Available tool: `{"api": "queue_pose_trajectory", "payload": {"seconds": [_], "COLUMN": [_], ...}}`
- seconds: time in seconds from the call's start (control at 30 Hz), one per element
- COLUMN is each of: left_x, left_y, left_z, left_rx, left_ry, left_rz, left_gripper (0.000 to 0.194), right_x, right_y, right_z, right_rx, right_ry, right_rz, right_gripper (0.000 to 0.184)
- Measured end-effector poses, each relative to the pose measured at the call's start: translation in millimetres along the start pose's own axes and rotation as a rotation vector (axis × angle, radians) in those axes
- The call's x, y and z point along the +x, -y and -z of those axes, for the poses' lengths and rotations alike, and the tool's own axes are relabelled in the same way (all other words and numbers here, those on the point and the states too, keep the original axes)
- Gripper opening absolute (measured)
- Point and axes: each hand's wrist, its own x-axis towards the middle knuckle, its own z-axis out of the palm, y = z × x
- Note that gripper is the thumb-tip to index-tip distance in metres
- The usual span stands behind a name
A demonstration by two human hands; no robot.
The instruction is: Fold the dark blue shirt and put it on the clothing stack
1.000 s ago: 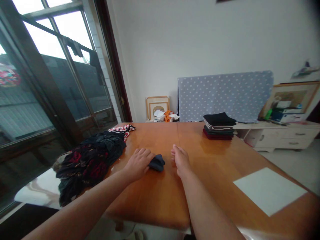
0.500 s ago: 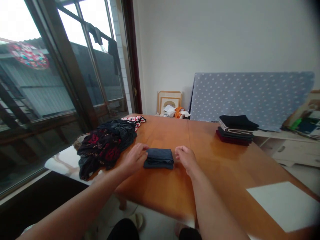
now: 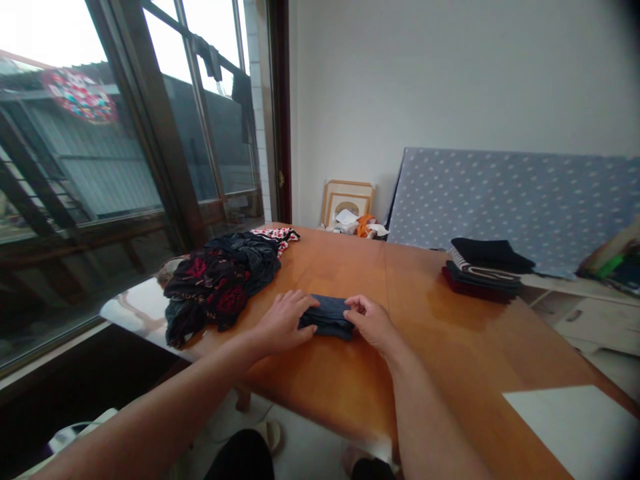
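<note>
Home room: wooden worktop, folded clothes stack, white drawer cabinet right, framed pictures against wall, window upper left.

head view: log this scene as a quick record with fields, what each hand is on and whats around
left hand: on the left end of the folded dark blue cloth;
right hand: fingers on the cloth's right end
cloth place: on the wooden table, between both hands
nearby left: heap of dark floral clothing
nearby right: stack of folded clothes
also on table: white sheet
beyond table: polka-dot board, picture frames
</note>
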Motion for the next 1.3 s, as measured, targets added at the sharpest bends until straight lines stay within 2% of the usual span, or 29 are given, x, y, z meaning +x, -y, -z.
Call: {"api": "queue_pose_trajectory", "payload": {"seconds": [0.13,0.23,0.37,0.5,0.63,0.7,0.87,1.0,1.1,1.17,1.23,1.3], "left_x": [7.8,11.3,7.3,-2.3,-7.6,-8.6,-10.2,-9.0,-7.0,-5.0,-2.1,1.6], "left_y": [-0.3,-3.1,-7.8,-8.3,-10.6,-13.2,-16.6,-16.2,-16.3,-16.2,-16.1,-16.3], "left_z": [-2.2,0.0,5.8,4.8,3.5,4.9,4.2,-2.4,-6.0,-6.2,-4.3,-1.1], "left_rx": [0.072,0.094,0.146,0.163,0.181,0.197,0.234,0.280,0.307,0.314,0.315,0.316], "left_ry": [0.046,0.035,-0.007,0.068,0.117,0.121,0.089,0.098,0.086,0.069,0.061,0.069], "left_rz": [0.036,0.007,-0.066,-0.162,-0.187,-0.194,-0.169,-0.169,-0.178,-0.184,-0.190,-0.195], "left_gripper": [0.025,0.016,0.018,0.019,0.013,0.016,0.041,0.036,0.031,0.029,0.027,0.026], "right_x": [-3.1,-3.0,0.3,1.4,0.8,1.3,4.7,1.0,-8.8,-16.5,-22.8,-26.7], "right_y": [2.8,3.3,1.8,0.7,-0.4,-2.1,-5.2,5.8,19.9,26.3,28.7,28.1], "right_z": [-0.1,1.0,2.7,2.8,3.0,3.9,7.4,8.5,4.9,0.5,-4.1,-7.8], "right_rx": [-0.038,-0.081,-0.127,-0.126,-0.156,-0.155,-0.106,-0.163,-0.292,-0.395,-0.491,-0.560], "right_ry": [0.079,0.083,0.026,0.018,-0.032,-0.079,-0.165,-0.184,-0.112,0.021,0.172,0.262], "right_rz": [0.024,0.076,0.121,0.152,0.172,0.168,0.108,0.163,0.311,0.379,0.381,0.347], "right_gripper": [0.029,0.027,0.023,0.019,0.020,0.021,0.023,0.024,0.030,0.049,0.071,0.082]}}
